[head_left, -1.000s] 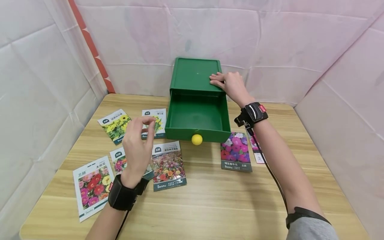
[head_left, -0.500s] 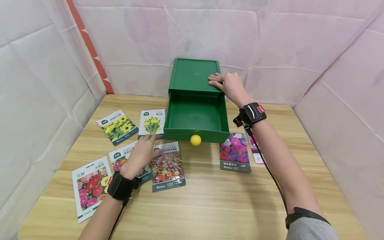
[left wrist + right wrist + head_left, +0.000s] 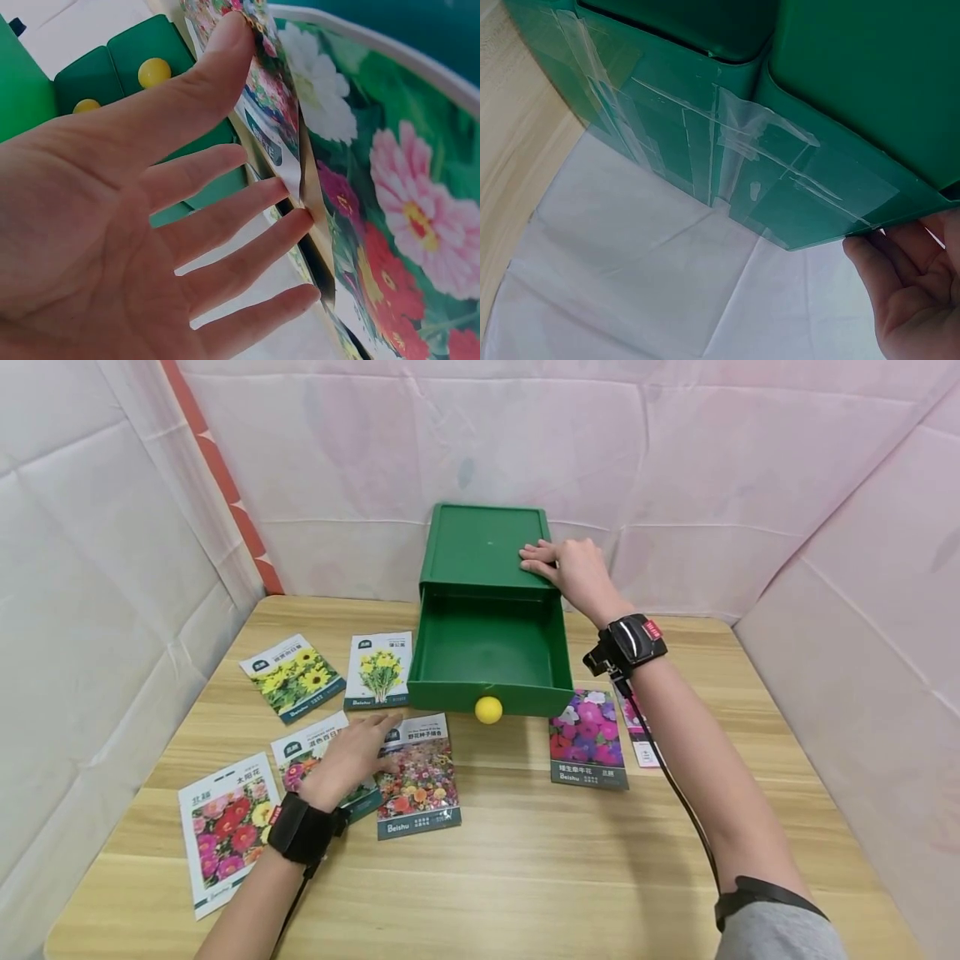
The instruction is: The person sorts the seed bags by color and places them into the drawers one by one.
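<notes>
The wooden table (image 3: 525,860) carries a green drawer box (image 3: 486,547) at its far edge, against the white cloth backdrop. The drawer (image 3: 491,656) is pulled out, with a yellow knob (image 3: 488,709) on its front. The right hand (image 3: 573,572) rests flat on the box top, fingers extended. Seed packets lie spread near the drawer front. The left hand (image 3: 348,760) lies open, fingers straight, on the zinnia packet (image 3: 303,756), fingertips touching the wildflower packet (image 3: 418,772). The petunia packet (image 3: 590,739) lies right of the knob
</notes>
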